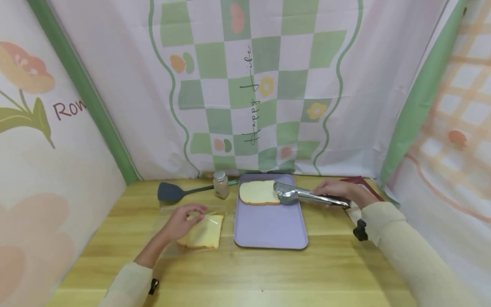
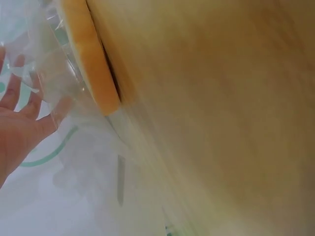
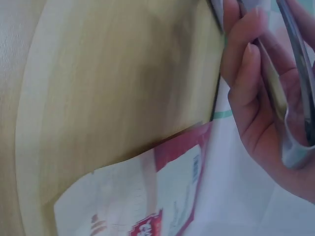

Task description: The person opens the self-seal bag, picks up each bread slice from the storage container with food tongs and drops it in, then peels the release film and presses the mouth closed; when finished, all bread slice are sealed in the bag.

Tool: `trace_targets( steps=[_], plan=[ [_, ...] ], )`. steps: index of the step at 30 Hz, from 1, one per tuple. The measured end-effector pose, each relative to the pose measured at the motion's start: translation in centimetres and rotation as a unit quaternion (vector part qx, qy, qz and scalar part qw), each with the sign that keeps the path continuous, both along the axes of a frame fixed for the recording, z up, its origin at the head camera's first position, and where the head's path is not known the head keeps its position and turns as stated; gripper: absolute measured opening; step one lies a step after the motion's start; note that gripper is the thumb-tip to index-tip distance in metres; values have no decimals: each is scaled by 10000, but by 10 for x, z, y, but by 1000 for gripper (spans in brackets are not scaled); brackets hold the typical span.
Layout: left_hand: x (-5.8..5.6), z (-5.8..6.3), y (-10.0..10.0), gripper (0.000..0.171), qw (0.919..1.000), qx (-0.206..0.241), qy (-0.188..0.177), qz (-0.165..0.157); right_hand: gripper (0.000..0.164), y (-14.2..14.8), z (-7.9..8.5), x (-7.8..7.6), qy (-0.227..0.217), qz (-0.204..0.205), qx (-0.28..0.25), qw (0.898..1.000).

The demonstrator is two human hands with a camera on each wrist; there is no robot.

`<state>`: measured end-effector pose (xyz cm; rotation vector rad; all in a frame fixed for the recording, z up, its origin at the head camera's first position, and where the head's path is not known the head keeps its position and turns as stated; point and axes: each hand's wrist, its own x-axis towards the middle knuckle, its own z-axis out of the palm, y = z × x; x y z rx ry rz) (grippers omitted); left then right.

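Note:
In the head view my left hand is over a bread slice lying on clear plastic film. The left wrist view shows the fingers and thumb spread apart against the film, beside the slice's brown crust. My right hand grips metal tongs, its fingers wrapped round their handles. The tongs' head lies at the right edge of another bread slice, which rests on a purple tray. Whether the tongs clamp that slice, I cannot tell.
A dark spatula lies at the back left, with a small capped jar standing by its handle. A red and white package is on the wooden table near my right hand. Printed curtains hang behind.

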<state>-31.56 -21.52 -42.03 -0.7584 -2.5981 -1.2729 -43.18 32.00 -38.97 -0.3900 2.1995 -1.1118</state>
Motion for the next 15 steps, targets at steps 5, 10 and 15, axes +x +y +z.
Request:
trace_targets(
  steps=[5,10,15],
  plan=[
    [-1,-1,2,8,10000,11,-38,4,37,6,-8,-7,-228,-98,-157,9996],
    [-3,-2,2,7,9999,48,-97,2,37,4,-10,-10,-241,43,-189,9995],
    [-5,-5,-1,9,9997,93,-215,-15,37,1,-16,-12,-490,142,-411,9979]
  ],
)
